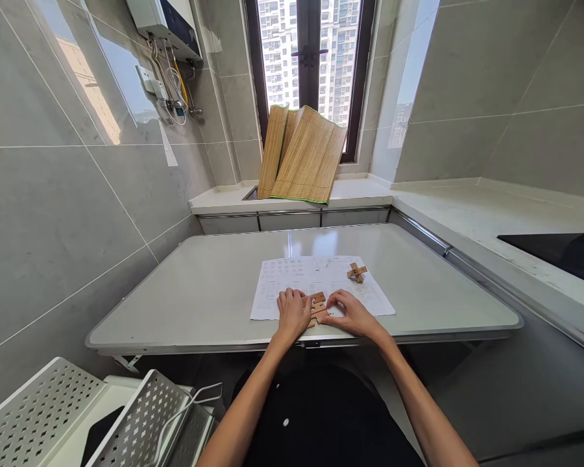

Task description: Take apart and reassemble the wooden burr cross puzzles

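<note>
Several flat, notched wooden puzzle pieces [317,305] lie side by side near the front edge of a printed paper sheet [267,285]. My left hand [292,311] is palm down at their left ends, fingers curled against them and hiding part of the wood. At the right ends, my right hand [348,312] has its thumb and index finger bent around the edge of a piece in a pinch. An assembled wooden cross-shaped puzzle [357,273] rests apart from both hands on the sheet's upper right.
The sheet lies on a white folding table [185,292]. Bamboo mats [306,155] lean by the window beyond. A white counter [467,201] runs along the right. Perforated white racks [146,415] with a cable stand at lower left. A water heater [168,26] hangs upper left.
</note>
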### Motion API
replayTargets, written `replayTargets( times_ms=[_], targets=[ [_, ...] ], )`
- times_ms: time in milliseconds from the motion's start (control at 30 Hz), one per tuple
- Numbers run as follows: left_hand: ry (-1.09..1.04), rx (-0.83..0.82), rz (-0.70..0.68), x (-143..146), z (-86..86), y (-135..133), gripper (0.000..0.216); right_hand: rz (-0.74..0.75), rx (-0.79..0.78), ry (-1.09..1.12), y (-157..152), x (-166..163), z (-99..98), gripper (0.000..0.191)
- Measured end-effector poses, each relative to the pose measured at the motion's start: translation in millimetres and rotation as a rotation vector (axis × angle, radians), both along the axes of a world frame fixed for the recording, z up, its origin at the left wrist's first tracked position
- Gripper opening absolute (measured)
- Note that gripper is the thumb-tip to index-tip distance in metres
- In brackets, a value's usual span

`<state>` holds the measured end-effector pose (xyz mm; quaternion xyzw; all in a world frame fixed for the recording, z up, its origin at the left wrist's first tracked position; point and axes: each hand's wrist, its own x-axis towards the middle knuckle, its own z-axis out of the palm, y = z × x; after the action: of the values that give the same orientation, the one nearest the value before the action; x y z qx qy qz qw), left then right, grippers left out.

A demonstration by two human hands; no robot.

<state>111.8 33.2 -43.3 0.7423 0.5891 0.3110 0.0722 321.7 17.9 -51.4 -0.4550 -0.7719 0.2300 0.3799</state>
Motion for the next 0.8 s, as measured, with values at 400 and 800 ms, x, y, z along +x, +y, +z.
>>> replayTargets(
  times_ms=[400, 800],
  targets=[
    [-0.332, -0.050, -0.057, -9, 7.6, 0, 0.028, 0.044, -0.055, -0.011, -3, 1, 6.6, 0.036],
    [-0.566, -0.103, -0.081, -14, 7.0, 0, 0.033, 0.045, -0.193, 0.167, -11, 3, 17.6, 0.034]
  ],
)
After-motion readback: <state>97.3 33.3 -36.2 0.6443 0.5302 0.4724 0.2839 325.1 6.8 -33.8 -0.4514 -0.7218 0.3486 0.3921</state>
